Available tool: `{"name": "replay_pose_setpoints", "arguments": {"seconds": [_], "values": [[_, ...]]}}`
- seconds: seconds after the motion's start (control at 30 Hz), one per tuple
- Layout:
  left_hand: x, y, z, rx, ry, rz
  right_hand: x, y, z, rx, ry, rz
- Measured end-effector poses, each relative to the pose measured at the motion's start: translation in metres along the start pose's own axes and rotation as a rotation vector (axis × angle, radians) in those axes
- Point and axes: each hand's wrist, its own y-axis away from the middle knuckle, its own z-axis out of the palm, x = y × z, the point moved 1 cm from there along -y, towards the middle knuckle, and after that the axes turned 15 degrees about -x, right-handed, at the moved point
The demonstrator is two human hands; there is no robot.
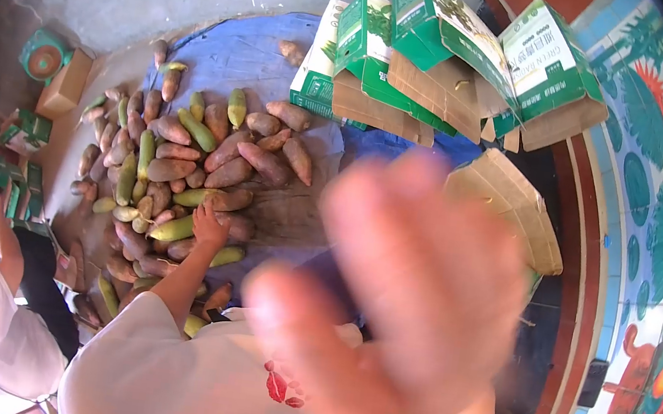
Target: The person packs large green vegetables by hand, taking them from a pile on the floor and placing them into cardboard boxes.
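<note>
My right hand (pixel 407 301) is raised close to the camera, large and blurred, with its fingers apart and nothing in it. My left hand (pixel 210 226) reaches forward and rests on a heap of reddish sweet potatoes (pixel 258 160) mixed with green corn cobs (pixel 196 130). Its fingers lie on top of the heap, and whether they grip anything is not visible. The heap lies on a blue sheet (pixel 242 61) on the ground. My white shirt with a red print (pixel 182 388) fills the bottom of the view.
Several green-and-white cartons (pixel 420 43) stand open behind the heap, with a brown cardboard box (pixel 516 206) beside them. At the left, another person in white (pixel 5 332) handles a green carton (pixel 2 193). A painted wall (pixel 658 208) runs along the right.
</note>
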Motion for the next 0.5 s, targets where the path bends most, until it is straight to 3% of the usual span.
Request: {"name": "replay_pose_setpoints", "arguments": {"seconds": [0.03,0.1,0.17,0.23,0.33,0.5], "values": [[0.001,-0.001,0.000,0.022,0.026,0.034,0.015,-0.005,0.002,0.133,-0.066,0.093],[0.009,0.001,-0.015,0.058,0.046,0.130,0.039,-0.004,-0.001,0.170,-0.083,0.211],[0.021,0.007,-0.029,0.132,0.081,0.189,0.059,0.009,-0.001,-0.052,0.037,0.244],[0.033,0.008,-0.045,0.218,0.126,0.287,0.079,0.032,0.012,-0.129,0.116,0.307],[0.057,0.010,-0.079,0.316,0.208,0.445,0.116,0.086,0.017,-0.023,-0.021,0.569],[0.127,0.026,-0.143,0.353,0.341,0.715,0.180,0.200,0.001,-0.178,0.178,0.896]]}}
